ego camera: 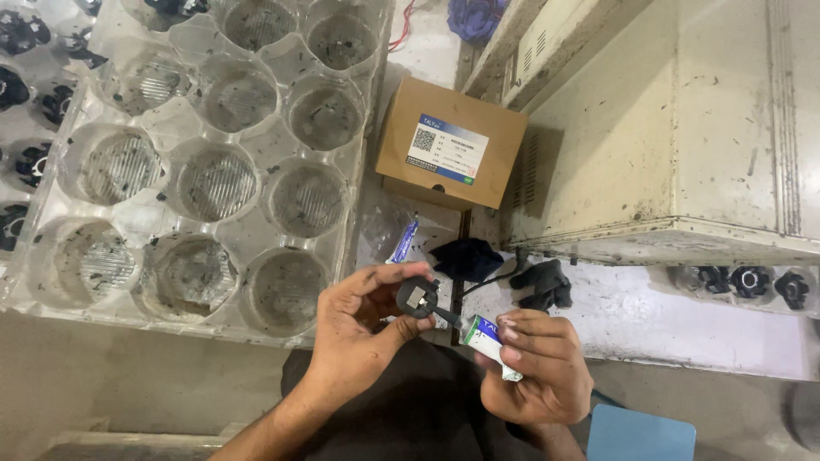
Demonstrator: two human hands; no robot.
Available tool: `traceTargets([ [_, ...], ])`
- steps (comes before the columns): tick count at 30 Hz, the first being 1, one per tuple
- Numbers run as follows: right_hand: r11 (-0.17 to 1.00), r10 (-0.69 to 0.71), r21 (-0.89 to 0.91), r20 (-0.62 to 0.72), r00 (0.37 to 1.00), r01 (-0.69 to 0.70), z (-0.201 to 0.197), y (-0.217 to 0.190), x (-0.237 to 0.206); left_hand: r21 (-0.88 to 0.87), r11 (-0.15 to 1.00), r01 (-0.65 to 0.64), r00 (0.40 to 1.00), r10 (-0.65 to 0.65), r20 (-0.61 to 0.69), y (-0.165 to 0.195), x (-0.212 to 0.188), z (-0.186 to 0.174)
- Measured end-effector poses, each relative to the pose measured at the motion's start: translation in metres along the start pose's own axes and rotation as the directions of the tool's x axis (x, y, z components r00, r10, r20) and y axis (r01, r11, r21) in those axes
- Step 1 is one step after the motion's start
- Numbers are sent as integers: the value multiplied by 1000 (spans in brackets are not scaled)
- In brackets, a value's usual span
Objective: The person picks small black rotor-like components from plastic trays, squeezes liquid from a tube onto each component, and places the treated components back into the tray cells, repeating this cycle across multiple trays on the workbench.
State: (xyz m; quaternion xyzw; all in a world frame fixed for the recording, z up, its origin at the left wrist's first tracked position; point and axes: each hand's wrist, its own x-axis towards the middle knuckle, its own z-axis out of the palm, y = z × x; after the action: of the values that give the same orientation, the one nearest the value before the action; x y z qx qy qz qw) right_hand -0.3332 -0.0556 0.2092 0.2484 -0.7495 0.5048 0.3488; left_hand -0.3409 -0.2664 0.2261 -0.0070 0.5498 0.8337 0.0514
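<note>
Item: your left hand (pixel 363 329) pinches the round black part (pixel 418 297), right hand (pixel 538 367) at 3 o'clock grips the glue tube (pixel 487 337); over-squeezing risks gluing your fingers.

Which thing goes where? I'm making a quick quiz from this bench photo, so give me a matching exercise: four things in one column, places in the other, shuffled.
Things:
1. small black round part
2. glue tube
3. cardboard box
4. clear plastic tray

Places:
A. on the bench, left of the box
B. in the left hand
C. beside the cream machine housing
D. in the right hand

Pairs: 1-B, 2-D, 3-C, 4-A
</note>
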Motion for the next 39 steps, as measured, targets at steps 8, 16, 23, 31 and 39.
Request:
traceTargets([
  [8, 999, 29, -34, 19, 999, -28, 3, -5, 1, -48, 999, 1, 1000, -1, 0, -5, 1, -2],
  [16, 999, -5, -41, 2, 1000, 5, 7, -3, 1, -66, 998, -9, 1000, 8, -13, -8, 2, -4],
  [23, 1000, -20, -16, -29, 999, 20, 10, 1, -3, -60, 998, 9, 1000, -10, -15, -13, 1, -6],
  [31, 1000, -19, 1, 3, 1000, 19, 7, 2, -6, -261, 964, 42, 998, -51, -29, -30, -2, 1],
  [39, 996, 86, 36, -187, 979, -81, 18, 6, -7, -296, 955, 10, 997, 12, 72, -41, -8, 2],
])
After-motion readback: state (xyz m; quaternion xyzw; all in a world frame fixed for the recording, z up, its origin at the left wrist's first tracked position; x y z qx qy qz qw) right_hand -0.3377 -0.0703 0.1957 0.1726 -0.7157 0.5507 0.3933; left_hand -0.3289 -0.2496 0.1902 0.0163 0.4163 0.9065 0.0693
